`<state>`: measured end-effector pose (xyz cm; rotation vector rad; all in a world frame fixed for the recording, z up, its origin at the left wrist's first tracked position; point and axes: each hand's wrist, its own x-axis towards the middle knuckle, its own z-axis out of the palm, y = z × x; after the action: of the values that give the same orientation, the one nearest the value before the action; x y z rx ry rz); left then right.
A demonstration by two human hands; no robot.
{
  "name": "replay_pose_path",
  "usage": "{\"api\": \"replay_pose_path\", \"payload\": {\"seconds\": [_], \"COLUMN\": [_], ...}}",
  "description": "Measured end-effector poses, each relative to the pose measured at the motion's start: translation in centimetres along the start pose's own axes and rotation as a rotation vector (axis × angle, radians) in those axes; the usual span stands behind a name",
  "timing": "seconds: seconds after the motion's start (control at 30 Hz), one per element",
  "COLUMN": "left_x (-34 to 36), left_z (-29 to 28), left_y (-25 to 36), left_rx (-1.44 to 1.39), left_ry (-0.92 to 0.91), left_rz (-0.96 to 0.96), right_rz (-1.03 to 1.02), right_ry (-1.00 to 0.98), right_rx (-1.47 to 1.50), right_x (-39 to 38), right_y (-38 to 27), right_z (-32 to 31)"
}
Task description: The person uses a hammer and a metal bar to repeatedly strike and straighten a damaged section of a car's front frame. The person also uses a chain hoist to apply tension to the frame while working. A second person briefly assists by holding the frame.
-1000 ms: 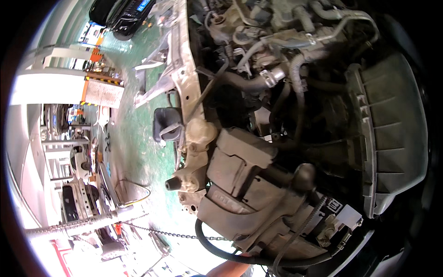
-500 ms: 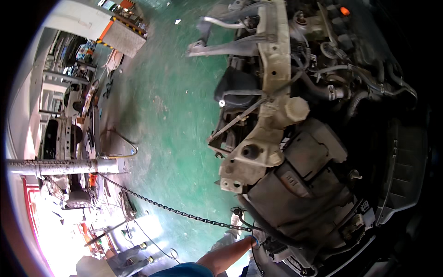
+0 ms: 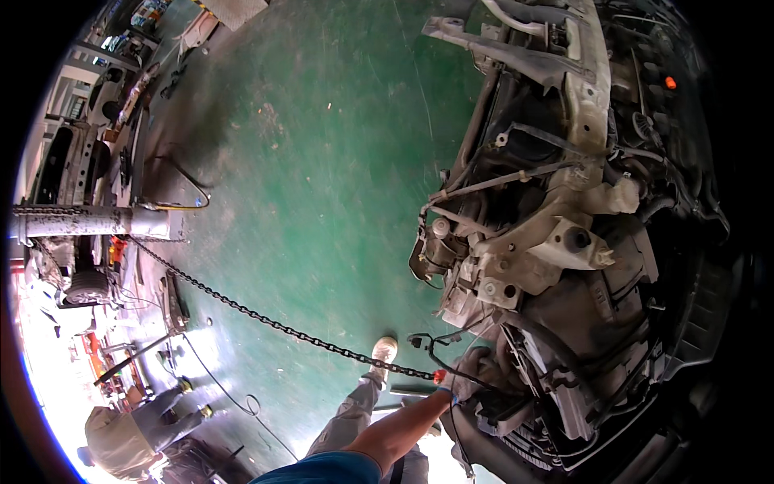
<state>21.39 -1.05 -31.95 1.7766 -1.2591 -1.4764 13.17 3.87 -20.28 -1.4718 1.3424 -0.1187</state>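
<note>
Left hand (image 3: 469, 377): near, at near end of stripped car front (image 3: 516, 270); finger state cannot be told. Chain (image 3: 278, 326): dark, from beside grey post (image 3: 149, 222) at left to red piece (image 3: 438, 377), just beside hand. Floor (image 3: 322, 185): green, scuffed. Co-worker (image 3: 121, 444): near left. Shoe (image 3: 385, 349): pale, near chain.

Vehicle repair workshop — stripped car front end (image 3: 552, 250); long chain (image 3: 278, 326) over green floor (image 3: 339, 161); another car body (image 3: 79, 169) beyond
</note>
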Motion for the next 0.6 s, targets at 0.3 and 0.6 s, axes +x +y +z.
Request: {"api": "replay_pose_path", "payload": {"seconds": [0.3,0.6], "left_x": [0.5,0.0], "left_z": [-0.8,0.0], "left_y": [-0.2,-1.7], "left_rx": [0.04,0.072], "left_ry": [-0.048,0.082], "left_rz": [-0.009,0.09], "right_rz": [-0.016,-0.152], "right_ry": [0.048,0.439], "right_rx": [-0.193,-0.795], "right_x": [-2.1,-14.0], "right_y": [-1.5,-3.0], "right_z": [-2.2,-14.4]}}
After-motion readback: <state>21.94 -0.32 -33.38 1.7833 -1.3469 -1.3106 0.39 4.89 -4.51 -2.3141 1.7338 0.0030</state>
